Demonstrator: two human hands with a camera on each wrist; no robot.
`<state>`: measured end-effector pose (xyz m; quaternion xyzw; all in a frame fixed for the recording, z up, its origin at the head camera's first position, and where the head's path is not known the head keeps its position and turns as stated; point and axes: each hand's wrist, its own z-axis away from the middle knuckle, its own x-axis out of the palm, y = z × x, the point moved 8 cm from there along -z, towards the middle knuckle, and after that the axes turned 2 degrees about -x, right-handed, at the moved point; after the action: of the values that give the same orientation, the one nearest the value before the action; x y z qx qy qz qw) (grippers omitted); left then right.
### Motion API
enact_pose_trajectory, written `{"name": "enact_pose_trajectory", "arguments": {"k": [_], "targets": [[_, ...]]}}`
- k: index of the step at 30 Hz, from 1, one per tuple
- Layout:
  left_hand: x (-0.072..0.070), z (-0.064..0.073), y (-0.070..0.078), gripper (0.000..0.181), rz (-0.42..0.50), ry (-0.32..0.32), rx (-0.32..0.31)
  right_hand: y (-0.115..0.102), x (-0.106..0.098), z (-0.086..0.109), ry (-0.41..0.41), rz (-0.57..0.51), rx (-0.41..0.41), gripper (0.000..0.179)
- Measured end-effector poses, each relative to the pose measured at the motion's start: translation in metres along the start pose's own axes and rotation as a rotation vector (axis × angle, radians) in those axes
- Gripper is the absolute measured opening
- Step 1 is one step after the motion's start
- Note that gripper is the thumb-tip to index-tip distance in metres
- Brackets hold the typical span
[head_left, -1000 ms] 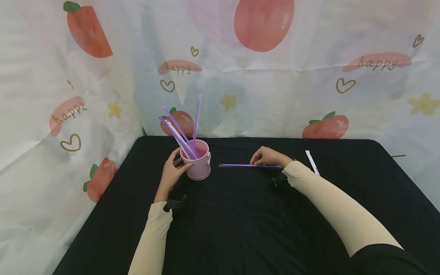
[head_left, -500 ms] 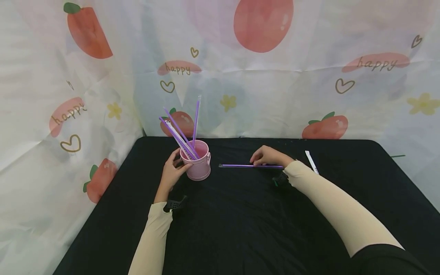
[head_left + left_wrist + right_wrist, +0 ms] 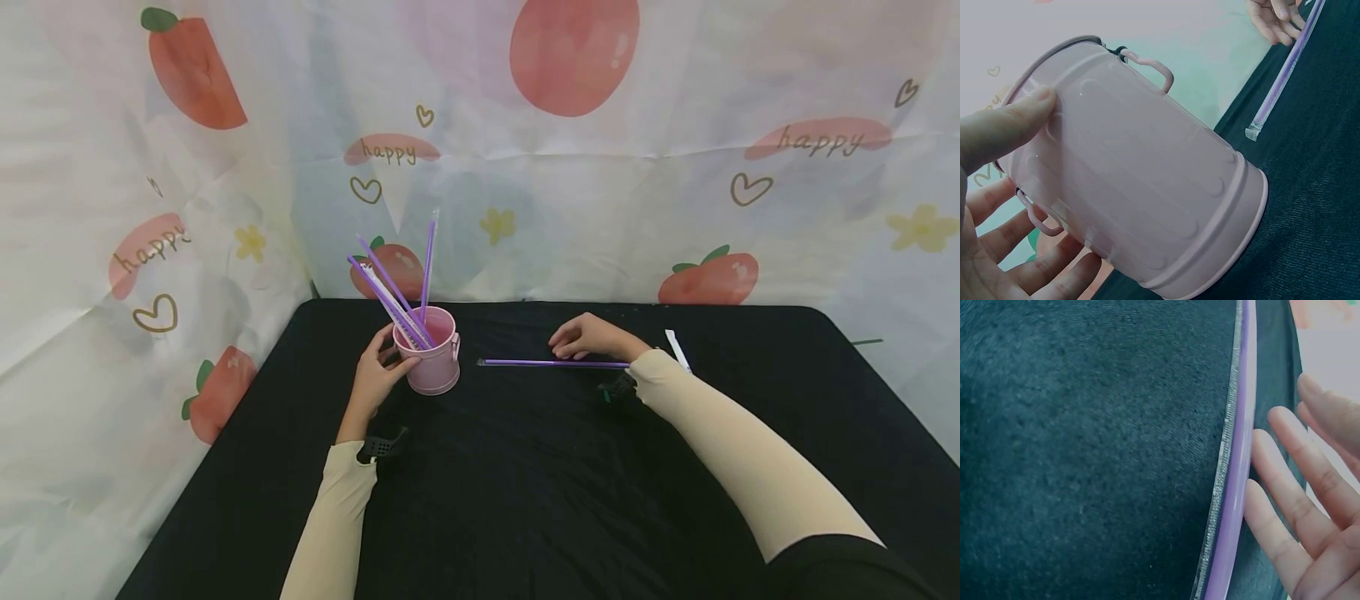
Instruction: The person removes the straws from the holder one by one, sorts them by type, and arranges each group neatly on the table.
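My left hand (image 3: 378,371) holds a small pink metal bucket (image 3: 435,373) by its left side, thumb on the near wall and fingers around the far side, as the left wrist view shows. Several purple straws (image 3: 428,262) in wrappers lean inside the upright bucket. Another purple straw (image 3: 517,362) in a clear wrapper lies flat on the table to its right. Just behind that straw is my right hand (image 3: 592,337), its thumb apart from the fingers and nothing held. In the right wrist view the fingertips (image 3: 1259,494) are beside the straw; whether they touch it I cannot tell.
A white paper-wrapped stick (image 3: 677,346) lies behind the right forearm, partly hidden by the sleeve. A black cloth (image 3: 510,483) covers the table. A printed curtain (image 3: 570,208) hangs along the back edge and the left side.
My right hand has come off the wrapped straw and shifted slightly back and to the right. The straw stays on the table. The left hand and the bucket have not moved.
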<state>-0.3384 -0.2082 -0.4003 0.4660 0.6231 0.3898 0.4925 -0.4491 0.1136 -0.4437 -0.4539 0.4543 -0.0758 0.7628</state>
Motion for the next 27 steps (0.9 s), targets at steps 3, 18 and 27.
{"name": "enact_pose_trajectory", "arguments": {"k": [3,18,27], "targets": [[0.000,0.000,0.000,0.068,0.003,-0.001,0.003,0.002,-0.002,0.001,0.012,-0.031,0.008,0.032],[0.000,0.000,0.000,0.069,0.007,0.005,0.016,-0.015,-0.023,0.008,0.196,-0.268,-0.094,0.041],[0.000,0.000,-0.001,0.069,0.015,0.005,0.025,-0.037,-0.031,0.016,0.245,-0.317,-0.166,0.040]]}}
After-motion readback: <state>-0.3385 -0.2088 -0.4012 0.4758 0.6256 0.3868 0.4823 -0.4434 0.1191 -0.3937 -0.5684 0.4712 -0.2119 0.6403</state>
